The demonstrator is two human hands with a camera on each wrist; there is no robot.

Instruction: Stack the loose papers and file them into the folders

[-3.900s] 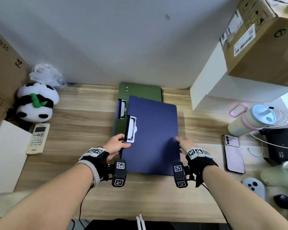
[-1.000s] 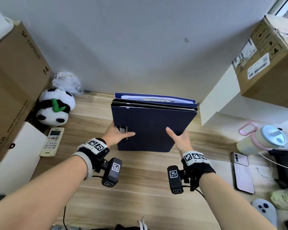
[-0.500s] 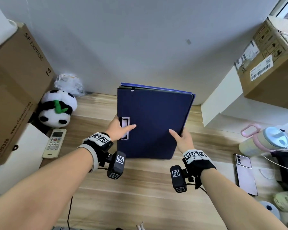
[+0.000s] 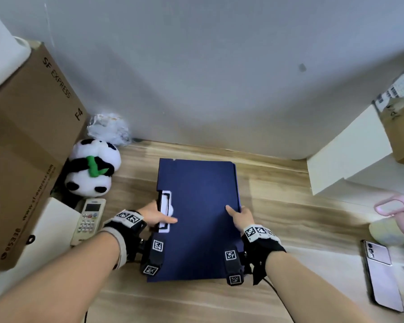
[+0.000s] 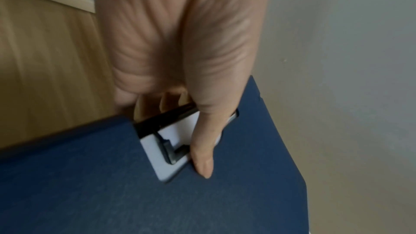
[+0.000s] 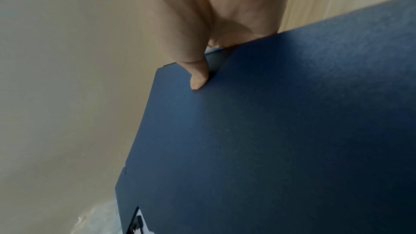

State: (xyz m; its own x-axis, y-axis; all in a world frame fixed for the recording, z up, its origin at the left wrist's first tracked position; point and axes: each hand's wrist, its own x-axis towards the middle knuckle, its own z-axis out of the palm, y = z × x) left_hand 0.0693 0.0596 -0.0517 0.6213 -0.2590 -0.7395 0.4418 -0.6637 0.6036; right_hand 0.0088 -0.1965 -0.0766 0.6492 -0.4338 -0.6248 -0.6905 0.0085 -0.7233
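Fingers of the left hand [image 4: 155, 214] are curled under the left edge of the blue folder [image 4: 197, 217], with the thumb [image 5: 202, 149] laid flat across the white panel and black clip [image 5: 167, 150] set into a cut-out in the cover; this hand grasps the folder. Across the cover, the right hand [image 4: 241, 217] grips the right edge, its thumb [image 6: 198, 77] on top and the other fingers hidden beneath, so their exact lie cannot be told. The folder sits over the middle of the desk [image 4: 289, 206], its far edge near the back wall, its near edge towards the front; whether it rests fully flat or is held slightly clear cannot be settled from these views. No loose papers are visible, and a second blue edge shows along the right side, suggesting more than one folder in the hold. Judgement: the filing step appears complete or nearly so, and the step in hand is squaring and setting down the closed stack. The next move calls for an even release from both sides so that the edges stay aligned. Materials: the cover is a matte, finely grained board, rigid, rectangular with rounded corners; the clip is dark metal or plastic. The desk is a smooth wood-grain laminate. At the left edge of the desk lie a plush panda [image 4: 92, 169] and a white remote control [image 4: 89, 217].
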